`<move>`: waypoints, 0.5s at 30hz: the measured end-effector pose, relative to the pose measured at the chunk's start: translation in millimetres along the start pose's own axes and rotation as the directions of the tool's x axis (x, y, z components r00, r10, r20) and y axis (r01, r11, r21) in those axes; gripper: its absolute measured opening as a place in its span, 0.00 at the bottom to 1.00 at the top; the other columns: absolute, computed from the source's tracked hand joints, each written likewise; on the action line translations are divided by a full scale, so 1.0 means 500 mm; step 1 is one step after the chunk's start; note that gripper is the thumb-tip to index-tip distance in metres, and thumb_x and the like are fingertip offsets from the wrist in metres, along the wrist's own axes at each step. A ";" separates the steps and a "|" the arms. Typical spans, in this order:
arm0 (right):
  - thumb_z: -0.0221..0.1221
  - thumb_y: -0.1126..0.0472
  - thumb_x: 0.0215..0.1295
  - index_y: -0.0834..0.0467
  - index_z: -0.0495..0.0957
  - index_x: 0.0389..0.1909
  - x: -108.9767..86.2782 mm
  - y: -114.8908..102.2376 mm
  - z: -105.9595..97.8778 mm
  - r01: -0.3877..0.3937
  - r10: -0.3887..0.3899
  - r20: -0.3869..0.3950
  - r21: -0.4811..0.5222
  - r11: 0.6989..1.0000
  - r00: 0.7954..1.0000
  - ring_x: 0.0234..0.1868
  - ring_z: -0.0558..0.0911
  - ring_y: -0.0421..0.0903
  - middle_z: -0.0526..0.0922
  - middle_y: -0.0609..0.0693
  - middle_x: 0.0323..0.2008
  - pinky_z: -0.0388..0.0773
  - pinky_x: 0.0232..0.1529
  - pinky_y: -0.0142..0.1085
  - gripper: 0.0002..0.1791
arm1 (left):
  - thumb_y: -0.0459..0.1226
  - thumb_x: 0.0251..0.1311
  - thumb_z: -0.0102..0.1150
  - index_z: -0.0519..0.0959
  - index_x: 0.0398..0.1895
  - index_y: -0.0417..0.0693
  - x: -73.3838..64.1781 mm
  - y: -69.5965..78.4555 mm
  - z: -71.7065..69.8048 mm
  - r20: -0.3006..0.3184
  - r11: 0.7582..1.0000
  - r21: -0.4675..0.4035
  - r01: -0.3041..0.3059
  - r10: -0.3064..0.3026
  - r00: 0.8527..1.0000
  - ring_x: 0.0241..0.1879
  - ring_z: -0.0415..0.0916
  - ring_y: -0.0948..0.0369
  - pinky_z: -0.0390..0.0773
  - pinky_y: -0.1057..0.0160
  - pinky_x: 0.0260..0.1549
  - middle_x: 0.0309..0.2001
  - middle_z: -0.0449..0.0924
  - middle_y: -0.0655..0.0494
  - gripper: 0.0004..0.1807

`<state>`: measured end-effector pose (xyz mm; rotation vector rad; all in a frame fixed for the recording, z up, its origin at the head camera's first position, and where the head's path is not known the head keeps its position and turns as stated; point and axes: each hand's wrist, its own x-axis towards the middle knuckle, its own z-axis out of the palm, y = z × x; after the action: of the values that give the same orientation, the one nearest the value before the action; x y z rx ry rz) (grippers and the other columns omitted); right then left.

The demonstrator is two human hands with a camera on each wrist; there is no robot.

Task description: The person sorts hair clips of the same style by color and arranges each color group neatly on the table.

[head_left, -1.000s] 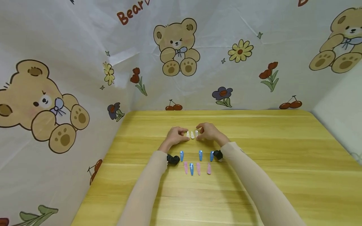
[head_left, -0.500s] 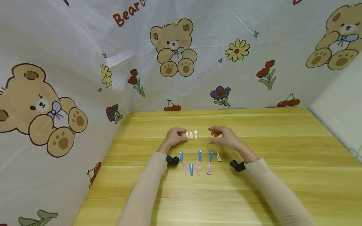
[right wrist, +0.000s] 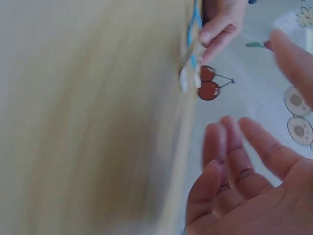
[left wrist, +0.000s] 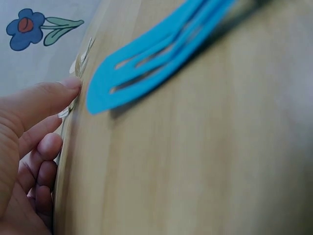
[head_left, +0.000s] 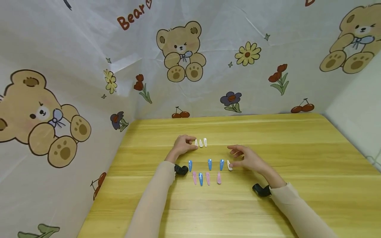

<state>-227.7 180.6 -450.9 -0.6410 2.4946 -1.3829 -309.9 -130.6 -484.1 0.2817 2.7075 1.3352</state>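
Three white snap hair clips stand in a short row at the back, among them a middle clip (head_left: 200, 143) and a right clip (head_left: 205, 142). My left hand (head_left: 182, 144) pinches the leftmost white hair clip (head_left: 196, 142) end to end, index finger at the far tip and thumb at the near one. Over a separate white hair clip (head_left: 228, 163), my right hand (head_left: 250, 161) hovers with fingers apart, its thumb overlapping the clip in the head view. In the right wrist view, the right hand (right wrist: 249, 186) has nothing between its fingers.
Nearer the person lie several blue hair clips (head_left: 210, 164) and pink hair clips (head_left: 207, 178) on the wooden table (head_left: 268, 211). One blue clip (left wrist: 127, 81) looms large in the left wrist view. A bear-printed cloth (head_left: 125, 59) borders the table's back and left.
My right hand has left the row of white clips and moved right and nearer, over the separate white clip. The left hand has stayed at the leftmost clip.
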 end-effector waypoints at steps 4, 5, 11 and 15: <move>0.73 0.63 0.51 0.69 0.69 0.64 -0.006 0.016 0.006 -0.012 0.012 0.008 0.034 0.999 1.000 0.49 0.76 0.57 0.77 0.65 0.51 0.75 0.50 0.46 0.39 | 0.40 0.50 0.75 0.82 0.56 0.46 0.002 -0.001 0.002 0.001 1.000 -0.005 0.000 0.000 1.000 0.36 0.66 0.59 0.66 0.63 0.40 0.31 0.72 0.57 0.26; 0.74 0.63 0.50 0.69 0.69 0.63 -0.006 0.019 0.007 -0.014 0.013 0.013 0.038 0.999 1.000 0.49 0.76 0.56 0.77 0.64 0.51 0.75 0.49 0.44 0.39 | 0.40 0.50 0.75 0.82 0.56 0.47 0.002 -0.002 0.003 -0.001 1.000 -0.005 -0.001 0.001 1.000 0.36 0.66 0.59 0.66 0.63 0.40 0.31 0.72 0.57 0.27; 0.75 0.63 0.48 0.70 0.72 0.59 -0.005 0.039 0.013 -0.012 0.011 0.047 0.012 1.000 0.999 0.44 0.73 0.51 0.77 0.62 0.47 0.72 0.45 0.35 0.37 | 0.40 0.50 0.75 0.82 0.55 0.47 0.003 -0.004 0.004 -0.006 1.000 -0.004 0.000 0.000 1.000 0.38 0.65 0.59 0.65 0.62 0.42 0.31 0.72 0.57 0.26; 0.75 0.63 0.48 0.70 0.73 0.57 -0.003 0.046 0.017 0.017 -0.016 0.056 -0.012 1.000 0.998 0.43 0.72 0.50 0.77 0.60 0.45 0.71 0.44 0.33 0.35 | 0.40 0.51 0.74 0.82 0.56 0.48 0.002 -0.006 0.005 -0.002 1.000 -0.014 0.006 -0.006 1.000 0.37 0.65 0.59 0.65 0.62 0.40 0.30 0.73 0.57 0.26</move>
<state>-229.2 185.7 -475.0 -0.6949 2.4621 -1.3369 -311.0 -130.4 -488.0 0.2705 2.6973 1.3530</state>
